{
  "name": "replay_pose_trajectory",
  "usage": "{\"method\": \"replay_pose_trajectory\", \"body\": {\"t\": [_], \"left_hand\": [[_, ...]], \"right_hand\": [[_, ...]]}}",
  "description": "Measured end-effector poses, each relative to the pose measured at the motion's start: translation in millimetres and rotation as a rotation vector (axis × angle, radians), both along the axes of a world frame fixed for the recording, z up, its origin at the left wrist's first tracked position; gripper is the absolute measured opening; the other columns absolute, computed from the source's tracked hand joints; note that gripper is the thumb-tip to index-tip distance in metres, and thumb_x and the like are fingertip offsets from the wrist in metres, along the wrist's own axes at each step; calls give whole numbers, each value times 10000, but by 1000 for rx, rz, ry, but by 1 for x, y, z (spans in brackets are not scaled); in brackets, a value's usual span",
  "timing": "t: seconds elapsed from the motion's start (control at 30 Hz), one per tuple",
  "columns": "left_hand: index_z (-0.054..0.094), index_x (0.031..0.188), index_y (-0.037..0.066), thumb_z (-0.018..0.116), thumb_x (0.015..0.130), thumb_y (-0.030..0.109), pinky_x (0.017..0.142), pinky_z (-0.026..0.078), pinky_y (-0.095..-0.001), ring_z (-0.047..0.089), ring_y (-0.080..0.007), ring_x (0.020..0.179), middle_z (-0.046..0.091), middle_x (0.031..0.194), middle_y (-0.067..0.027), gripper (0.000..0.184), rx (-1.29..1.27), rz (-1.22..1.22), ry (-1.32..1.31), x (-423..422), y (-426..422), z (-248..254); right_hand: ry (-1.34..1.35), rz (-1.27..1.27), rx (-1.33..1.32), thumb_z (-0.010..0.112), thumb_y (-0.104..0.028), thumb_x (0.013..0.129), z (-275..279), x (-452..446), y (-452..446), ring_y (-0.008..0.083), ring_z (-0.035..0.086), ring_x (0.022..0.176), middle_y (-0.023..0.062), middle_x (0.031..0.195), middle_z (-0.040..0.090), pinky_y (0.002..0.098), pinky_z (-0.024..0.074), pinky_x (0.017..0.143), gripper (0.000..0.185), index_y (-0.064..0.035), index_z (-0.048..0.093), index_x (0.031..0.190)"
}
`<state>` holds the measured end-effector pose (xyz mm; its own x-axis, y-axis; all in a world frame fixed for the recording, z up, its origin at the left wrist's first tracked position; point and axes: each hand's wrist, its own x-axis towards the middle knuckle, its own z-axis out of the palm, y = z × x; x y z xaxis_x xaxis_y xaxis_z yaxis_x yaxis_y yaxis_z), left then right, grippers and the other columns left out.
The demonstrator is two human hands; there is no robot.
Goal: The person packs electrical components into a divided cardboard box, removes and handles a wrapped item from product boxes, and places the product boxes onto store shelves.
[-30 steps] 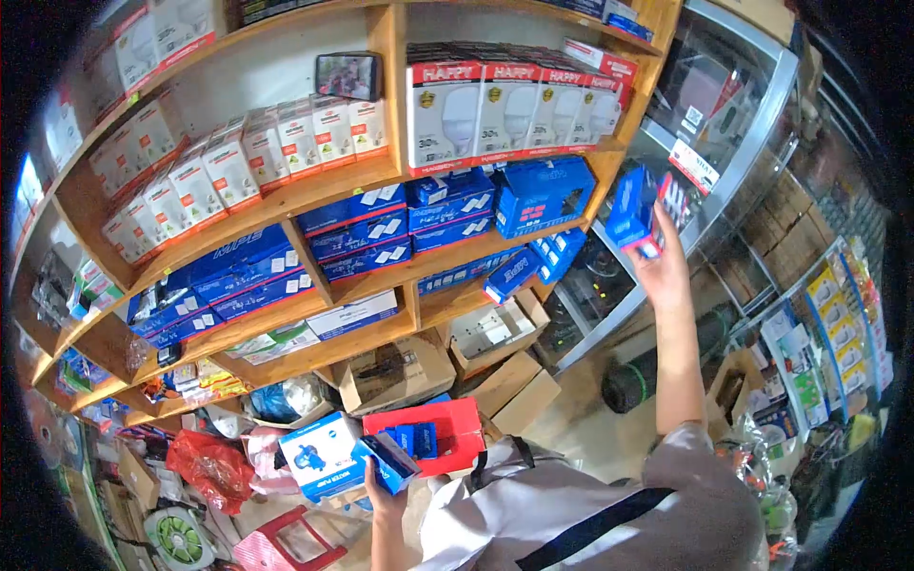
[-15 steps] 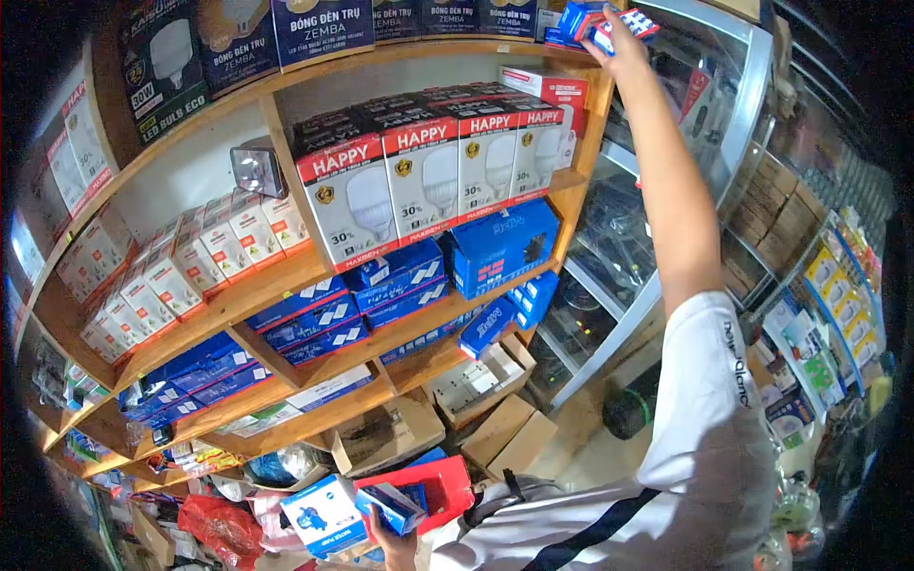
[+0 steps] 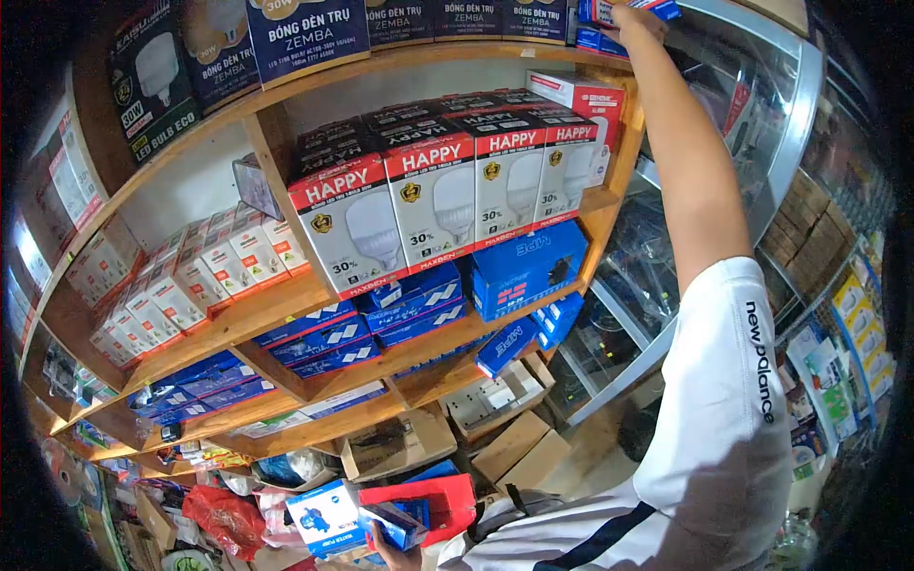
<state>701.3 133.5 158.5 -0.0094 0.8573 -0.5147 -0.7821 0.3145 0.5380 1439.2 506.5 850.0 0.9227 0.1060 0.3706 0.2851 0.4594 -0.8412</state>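
Note:
My right hand [image 3: 640, 23] is raised to the right end of the upper shelf, its fingers closed on a small blue and red box [image 3: 655, 9]. Just below and left of it, another blue box [image 3: 600, 41] rests at the shelf's end. Low in the view, my left hand [image 3: 392, 552] holds a small blue box [image 3: 395, 525]. That box is in front of an open red box [image 3: 447, 504] and beside a white and blue water pump box [image 3: 326, 517].
Wooden shelves [image 3: 381, 366] carry HAPPY bulb boxes [image 3: 443, 205], small white-orange boxes [image 3: 224, 257] and dark bulb boxes [image 3: 309, 38]. A metal-framed glass cabinet [image 3: 666, 333] stands right of them. Open cartons [image 3: 405, 443] lie below.
My right hand has risen from beside the glass cabinet to the upper shelf's right end with its box. The view has shifted, showing the upper dark boxes. My left hand still holds its box.

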Motion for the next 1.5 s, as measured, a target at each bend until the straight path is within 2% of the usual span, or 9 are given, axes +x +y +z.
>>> {"method": "replay_pose_trajectory", "body": {"t": [0.2, 0.27, 0.5, 0.8, 0.87, 0.93, 1.2, 1.3, 1.5], "left_hand": [[534, 1411, 136, 508, 1048, 475, 944, 561, -472, 666, -287, 1077, 669, 1205, -88, 497, 72, -101, -32, -4, 11, -19], [526, 1410, 126, 489, 1052, 487, 926, 568, -478, 668, -302, 1064, 668, 1192, -109, 510, -41, -61, -26, -5, 18, -35], [517, 1419, 136, 496, 1037, 513, 848, 592, -535, 682, -341, 1010, 673, 1178, -128, 537, -68, -110, -28, -10, 29, -46], [558, 1388, 117, 526, 1017, 523, 793, 608, -516, 696, -341, 976, 689, 1170, -126, 551, -176, -42, -35, -3, 28, -27], [559, 1385, 88, 534, 1014, 519, 849, 598, -518, 683, -333, 1028, 685, 1193, -126, 569, 166, -215, -163, -14, 31, -50], [577, 1368, 97, 531, 1017, 515, 848, 597, -494, 690, -318, 1004, 697, 1170, -117, 549, -84, -8, 14, 18, 30, 13], [599, 1334, 111, 508, 1027, 521, 805, 609, -485, 703, -314, 937, 716, 1092, -104, 520, -37, -128, -64, -20, 50, -76], [600, 1325, 119, 499, 1031, 519, 759, 603, -467, 697, -310, 898, 710, 1081, -104, 506, -79, -135, -132, 3, 49, 7], [584, 1310, 140, 494, 1037, 490, 682, 583, -439, 678, -309, 787, 686, 1048, -103, 453, -93, -66, -209, 3, 51, 10]], "right_hand": [[-558, -382, -797, 847, -475, 785, 9, 32, -46, 304, 729, 1056, 181, 1152, 731, 461, 568, 930, 758, -16, 601, 1336], [-697, -628, -752, 815, -484, 828, -8, -4, -59, 333, 725, 1058, 200, 1090, 744, 418, 554, 918, 710, 6, 600, 1294], [-1032, -225, -595, 810, -386, 834, 19, -56, -85, 310, 729, 940, 192, 998, 756, 427, 560, 838, 453, -46, 726, 1123], [-1152, 44, -412, 739, -196, 882, -16, -32, -87, 258, 699, 1047, 166, 1130, 730, 390, 549, 897, 472, -22, 622, 1305], [-1214, -279, -215, 752, -234, 878, -41, -49, -104, 310, 713, 1037, 189, 1097, 731, 421, 555, 893, 490, -9, 613, 1290], [-1189, -307, -215, 783, -346, 863, -62, -44, -111, 310, 722, 1040, 188, 1089, 741, 419, 549, 901, 548, -12, 614, 1263], [-923, -180, -259, 801, -494, 840, -83, -7, -98, 309, 742, 1017, 177, 1079, 758, 419, 544, 923, 617, -25, 631, 1202], [-834, -95, -292, 793, -553, 818, -75, 3, -96, 331, 729, 1042, 217, 1106, 742, 427, 532, 937, 678, 18, 636, 1146], [-814, -381, -457, 766, -549, 834, -47, -20, -105, 396, 699, 1089, 273, 1100, 716, 493, 513, 949, 670, 47, 629, 1106]]}}
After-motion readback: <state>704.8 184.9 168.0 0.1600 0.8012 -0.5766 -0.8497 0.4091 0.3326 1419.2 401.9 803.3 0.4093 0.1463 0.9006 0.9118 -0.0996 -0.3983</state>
